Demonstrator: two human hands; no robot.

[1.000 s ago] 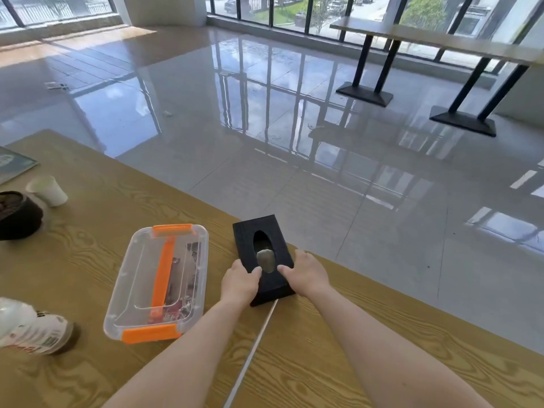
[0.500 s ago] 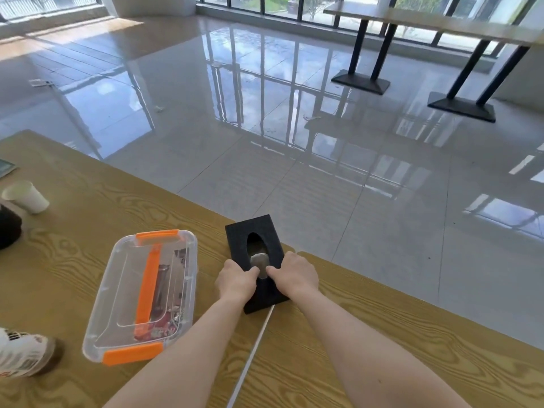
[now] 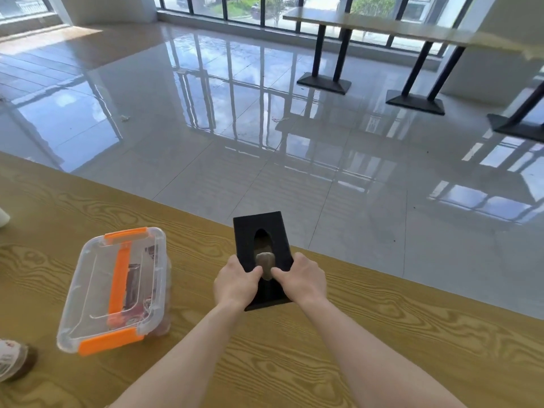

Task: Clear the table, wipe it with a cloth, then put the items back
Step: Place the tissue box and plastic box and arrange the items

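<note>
The left grip [image 3: 235, 285] and right grip [image 3: 303, 282] each curl round the near end of the black box [image 3: 259, 225] at the counter [image 3: 382, 334] edge, a clear bin [image 3: 117, 290] left of the box.

Thumbs of the left hand [image 3: 235, 285] and right hand [image 3: 301, 279] crept inward on the tissue box [image 3: 247, 231], now flanking the tissue [image 3: 265, 262]. View swung right, so the bottle [image 3: 14, 360] is nearly cut off.

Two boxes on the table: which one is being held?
The black tissue box, gripped by the left hand and right hand; the clear orange-clipped box sits untouched to its left.
</note>
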